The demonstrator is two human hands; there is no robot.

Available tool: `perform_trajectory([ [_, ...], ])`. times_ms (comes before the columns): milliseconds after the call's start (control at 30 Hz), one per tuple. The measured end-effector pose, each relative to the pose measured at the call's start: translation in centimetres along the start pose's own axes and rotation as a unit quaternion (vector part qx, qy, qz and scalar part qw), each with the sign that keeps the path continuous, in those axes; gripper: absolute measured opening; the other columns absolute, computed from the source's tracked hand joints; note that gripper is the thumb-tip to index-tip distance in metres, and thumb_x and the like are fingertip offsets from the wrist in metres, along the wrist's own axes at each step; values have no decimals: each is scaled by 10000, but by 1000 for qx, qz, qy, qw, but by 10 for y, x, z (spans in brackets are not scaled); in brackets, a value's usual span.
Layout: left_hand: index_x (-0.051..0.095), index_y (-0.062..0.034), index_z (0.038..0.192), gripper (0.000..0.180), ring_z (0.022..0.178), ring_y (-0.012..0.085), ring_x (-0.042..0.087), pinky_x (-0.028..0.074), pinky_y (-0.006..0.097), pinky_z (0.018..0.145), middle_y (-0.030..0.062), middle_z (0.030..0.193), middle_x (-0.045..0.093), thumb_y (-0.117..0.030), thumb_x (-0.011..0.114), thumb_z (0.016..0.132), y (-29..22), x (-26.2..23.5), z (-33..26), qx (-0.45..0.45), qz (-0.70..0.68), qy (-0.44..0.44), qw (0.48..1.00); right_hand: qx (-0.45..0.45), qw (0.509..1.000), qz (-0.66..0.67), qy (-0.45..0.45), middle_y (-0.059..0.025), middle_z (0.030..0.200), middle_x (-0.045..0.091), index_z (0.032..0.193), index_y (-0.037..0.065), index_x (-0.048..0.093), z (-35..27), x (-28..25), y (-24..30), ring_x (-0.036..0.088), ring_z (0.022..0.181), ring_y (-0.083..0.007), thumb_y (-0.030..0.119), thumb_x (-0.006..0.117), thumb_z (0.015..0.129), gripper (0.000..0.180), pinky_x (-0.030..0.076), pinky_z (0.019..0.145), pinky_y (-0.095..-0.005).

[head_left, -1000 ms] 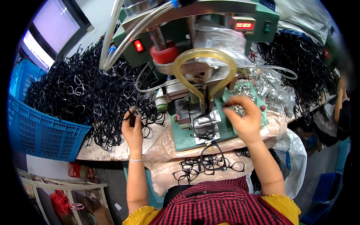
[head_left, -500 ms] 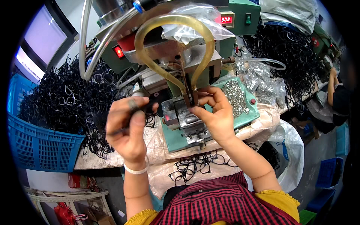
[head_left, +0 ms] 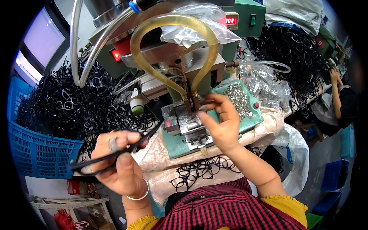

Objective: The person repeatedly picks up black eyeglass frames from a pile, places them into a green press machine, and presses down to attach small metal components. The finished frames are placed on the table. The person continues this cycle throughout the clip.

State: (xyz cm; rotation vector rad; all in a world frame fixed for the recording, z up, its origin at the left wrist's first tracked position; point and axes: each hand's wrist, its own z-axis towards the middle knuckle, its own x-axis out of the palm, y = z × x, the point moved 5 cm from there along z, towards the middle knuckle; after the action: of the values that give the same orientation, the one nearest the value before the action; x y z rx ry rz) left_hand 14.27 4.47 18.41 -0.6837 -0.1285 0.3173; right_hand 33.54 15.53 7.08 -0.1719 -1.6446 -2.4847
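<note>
Near the front edge of the desk (head_left: 143, 156), one glasses frame (head_left: 107, 156) is pinched, jutting both ways from the left hand (head_left: 119, 168); what the right hand (head_left: 222, 126) grips beside one press (head_left: 153, 56) cannot be told.

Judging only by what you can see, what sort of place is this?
Probably an eyewear workshop: heaped black glasses frames, a bench machine and a green tray of small metal parts suggest it.
</note>
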Motion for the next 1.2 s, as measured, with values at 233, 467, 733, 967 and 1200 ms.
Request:
perform_trajectory([
  [233,638,74,1007,108,859,186,657,591,282,735,164,1007,674,77,650,899,33,6,18,-35,13,-30,999,-125,773,-622,-15,-115,1045,669,894,60,717,29,-83,-32,590,1105,-321,106,744,754,150,487,885,-438],
  [467,565,52,940,82,835,248,674,600,347,714,205,995,655,80,615,881,30,-9,-18,-7,22,4,1000,-102,854,-505,-64,-149,1017,682,819,21,684,18,-105,-44,625,1032,-323,119,739,797,114,489,884,-404],
  [733,602,51,1067,128,896,205,656,595,321,705,164,1033,638,51,544,952,37,9,11,-7,98,27,995,64,975,-47,-208,-10,878,670,964,8,667,27,-125,-99,599,806,-91,80,602,955,97,475,755,-228],
  [967,576,-12,1103,131,907,206,642,581,298,673,160,1073,627,-26,535,980,53,-41,-51,-45,34,18,998,116,984,-103,-85,-42,891,745,985,25,765,14,-96,-49,644,799,-76,71,739,856,139,502,733,-228],
  [1200,588,17,1021,110,828,191,639,591,302,630,133,983,610,73,541,939,95,-49,-74,-132,62,-75,986,-284,937,-203,28,-124,844,690,884,20,689,1,-18,30,668,785,-309,-36,731,747,153,534,711,-376],
])
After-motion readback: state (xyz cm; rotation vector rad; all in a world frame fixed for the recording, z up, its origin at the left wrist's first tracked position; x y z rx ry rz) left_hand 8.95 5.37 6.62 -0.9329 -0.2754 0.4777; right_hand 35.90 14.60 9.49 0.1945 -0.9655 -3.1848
